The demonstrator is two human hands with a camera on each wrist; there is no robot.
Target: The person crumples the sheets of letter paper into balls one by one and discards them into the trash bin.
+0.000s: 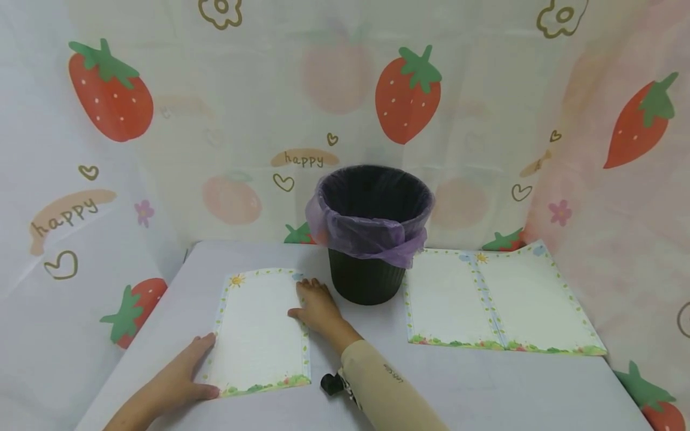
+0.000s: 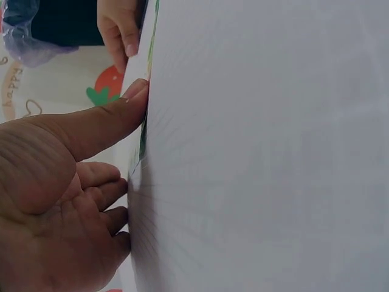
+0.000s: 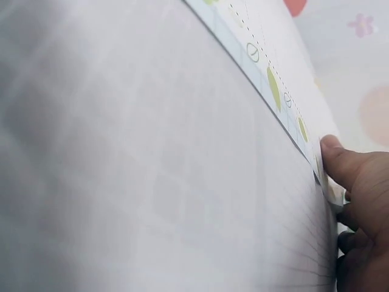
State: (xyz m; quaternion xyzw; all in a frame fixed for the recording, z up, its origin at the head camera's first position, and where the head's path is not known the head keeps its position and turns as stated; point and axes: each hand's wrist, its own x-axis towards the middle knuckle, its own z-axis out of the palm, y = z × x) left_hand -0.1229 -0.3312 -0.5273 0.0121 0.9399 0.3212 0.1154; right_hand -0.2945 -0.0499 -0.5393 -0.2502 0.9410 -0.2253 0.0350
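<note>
A leaf-bordered sheet [image 1: 259, 329] lies left of a black bin [image 1: 366, 278], left hand [image 1: 185, 372] spread at its near corner, right hand [image 1: 320, 308] by its far corner, pinch unclear; gentle, even handling should avoid creases.

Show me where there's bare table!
Bare white tabletop: in front of the two leaf-bordered white paper sheets, and beyond the left hand, left of the single leaf-bordered sheet. Crowded: from that sheet past the right hand to the purple-lined black bin.

Soft, diffuse light casts faint shadows, and the tabletop [image 2: 273, 182] blurs in both wrist views
</note>
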